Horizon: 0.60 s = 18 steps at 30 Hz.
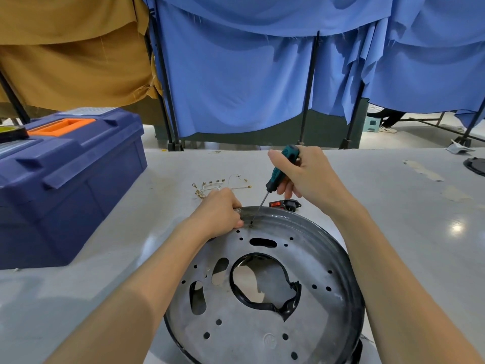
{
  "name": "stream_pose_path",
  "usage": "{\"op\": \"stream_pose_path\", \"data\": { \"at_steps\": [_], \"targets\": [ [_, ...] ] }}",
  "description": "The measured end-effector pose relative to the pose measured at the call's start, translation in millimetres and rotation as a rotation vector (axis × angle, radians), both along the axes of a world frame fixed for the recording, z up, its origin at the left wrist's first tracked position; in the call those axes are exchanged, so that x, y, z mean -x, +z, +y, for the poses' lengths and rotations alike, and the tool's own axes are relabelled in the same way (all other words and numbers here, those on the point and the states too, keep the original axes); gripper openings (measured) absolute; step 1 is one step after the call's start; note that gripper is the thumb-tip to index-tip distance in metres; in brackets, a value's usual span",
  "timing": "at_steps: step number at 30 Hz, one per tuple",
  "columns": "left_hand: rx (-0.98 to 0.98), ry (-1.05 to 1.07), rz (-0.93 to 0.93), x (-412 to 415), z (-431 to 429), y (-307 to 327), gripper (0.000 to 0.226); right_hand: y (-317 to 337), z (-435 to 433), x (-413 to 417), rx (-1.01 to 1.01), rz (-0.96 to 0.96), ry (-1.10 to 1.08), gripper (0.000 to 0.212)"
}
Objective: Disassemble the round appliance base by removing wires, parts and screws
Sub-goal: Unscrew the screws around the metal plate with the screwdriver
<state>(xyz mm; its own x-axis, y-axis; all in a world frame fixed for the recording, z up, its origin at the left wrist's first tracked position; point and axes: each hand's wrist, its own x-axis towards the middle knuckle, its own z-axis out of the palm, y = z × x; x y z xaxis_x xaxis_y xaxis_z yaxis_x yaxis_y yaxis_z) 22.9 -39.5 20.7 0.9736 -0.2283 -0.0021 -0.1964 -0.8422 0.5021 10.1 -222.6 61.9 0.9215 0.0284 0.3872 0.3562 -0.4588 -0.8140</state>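
The round metal appliance base [309,261] lies flat on the table in front of me, full of holes and with a black-rimmed opening in its middle. My left hand [219,211] grips its far rim. My right hand [304,174] holds a green-and-black screwdriver [282,168], whose tip sits on a screw [251,225] near the far rim, close to my left fingers. Loose wires with terminals [223,183] lie beyond the base. A black switch part with a red button [284,204] rests just behind the rim.
A blue toolbox [65,185] with an orange handle stands at the left of the grey table [406,219]. A dark round object [476,165] sits at the table's far right edge. Blue and tan curtains on black frames hang behind the table.
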Motion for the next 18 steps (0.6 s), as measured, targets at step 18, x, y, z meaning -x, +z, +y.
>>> {"op": "stream_pose_path", "data": {
  "at_steps": [18],
  "targets": [
    [0.005,-0.028,0.005,4.7,-0.2,4.7,0.035,12.7,8.7,10.5,0.328,-0.014,0.087,0.034]
  ]
}}
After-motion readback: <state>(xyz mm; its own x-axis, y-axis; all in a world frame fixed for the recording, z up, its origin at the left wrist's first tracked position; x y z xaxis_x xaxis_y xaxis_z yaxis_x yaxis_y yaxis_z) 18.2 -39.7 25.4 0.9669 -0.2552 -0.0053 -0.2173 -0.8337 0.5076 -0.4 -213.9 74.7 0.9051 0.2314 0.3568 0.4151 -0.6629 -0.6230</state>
